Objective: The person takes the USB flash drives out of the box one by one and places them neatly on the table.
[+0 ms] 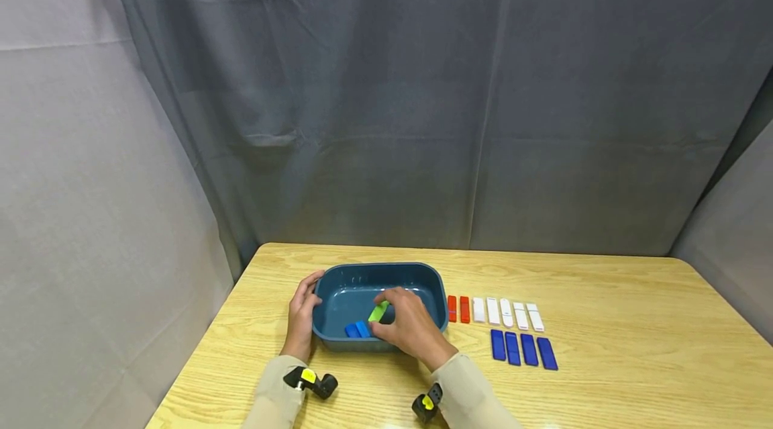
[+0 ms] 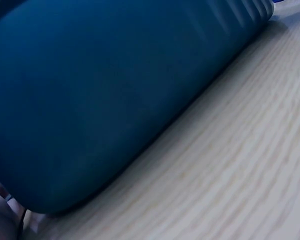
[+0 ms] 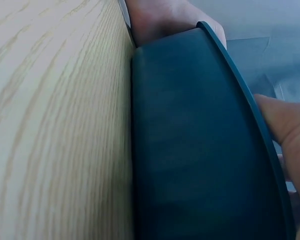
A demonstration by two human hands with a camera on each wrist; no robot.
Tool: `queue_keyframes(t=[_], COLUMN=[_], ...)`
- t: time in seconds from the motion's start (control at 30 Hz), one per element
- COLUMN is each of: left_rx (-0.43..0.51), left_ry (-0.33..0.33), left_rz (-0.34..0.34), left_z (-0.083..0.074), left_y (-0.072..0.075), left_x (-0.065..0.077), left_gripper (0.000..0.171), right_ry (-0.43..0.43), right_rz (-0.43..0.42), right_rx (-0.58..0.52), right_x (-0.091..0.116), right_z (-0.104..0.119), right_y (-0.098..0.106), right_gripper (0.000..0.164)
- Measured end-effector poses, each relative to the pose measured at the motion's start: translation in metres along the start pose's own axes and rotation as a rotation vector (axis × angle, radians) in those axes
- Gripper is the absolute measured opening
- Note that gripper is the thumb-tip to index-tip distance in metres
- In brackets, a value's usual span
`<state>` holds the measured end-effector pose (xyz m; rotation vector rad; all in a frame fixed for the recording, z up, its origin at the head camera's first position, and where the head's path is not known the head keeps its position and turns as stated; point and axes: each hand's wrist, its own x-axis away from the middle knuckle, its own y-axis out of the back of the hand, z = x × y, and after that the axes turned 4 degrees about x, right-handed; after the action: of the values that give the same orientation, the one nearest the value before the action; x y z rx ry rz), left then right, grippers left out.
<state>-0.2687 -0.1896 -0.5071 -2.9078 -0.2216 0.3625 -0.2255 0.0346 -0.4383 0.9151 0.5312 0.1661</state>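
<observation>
A dark teal plastic bin (image 1: 356,346) stands on the table. At its left end my left hand (image 1: 300,316) grips the side, the thumb at the rim. My right hand (image 1: 410,325) reaches over the near rim and pinches a flat light-green stick (image 1: 378,312), shaped like a USB flash drive, between thumb and fingers. Beside it, blue sticks (image 1: 357,329) lie on the bin's floor near the front wall. The left wrist view is filled by the bin's outer wall (image 2: 115,90). In the right wrist view my right thumb (image 3: 285,120) shows inside the rim; the green stick is hidden there.
Right of the bin, red sticks (image 1: 464,309) and several white sticks (image 1: 506,313) form a row on the wooden table (image 1: 628,335). Several dark blue sticks (image 1: 529,350) make a second row nearer me. Grey cloth (image 1: 386,113) hangs behind the table.
</observation>
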Motion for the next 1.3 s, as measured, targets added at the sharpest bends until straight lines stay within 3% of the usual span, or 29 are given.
queue_keyframes(t=[0.37, 0.6, 1.13, 1.3], left_rx=[-0.004, -0.010, 0.003, -0.007], left_ry=[0.000, 0.011, -0.012, 0.002], left_rz=[0.001, 0.011, 0.021, 0.013], left_z=[0.001, 0.000, -0.003, -0.002], left_y=[0.000, 0.000, -0.002, 0.000], left_x=[0.000, 0.000, 0.000, 0.000], left_gripper=[0.051, 0.050, 0.051, 0.051], right_ry=[0.037, 0.072, 0.153, 0.136], right_rz=[-0.025, -0.055, -0.032, -0.036], right_rx=[-0.051, -0.018, 0.020, 0.039], right_x=[0.003, 0.007, 0.027, 0.036], right_z=[0.003, 0.001, -0.027, -0.038], right_y=[0.010, 0.027, 0.068, 0.080], right_gripper=[0.041, 0.038, 0.036, 0.038])
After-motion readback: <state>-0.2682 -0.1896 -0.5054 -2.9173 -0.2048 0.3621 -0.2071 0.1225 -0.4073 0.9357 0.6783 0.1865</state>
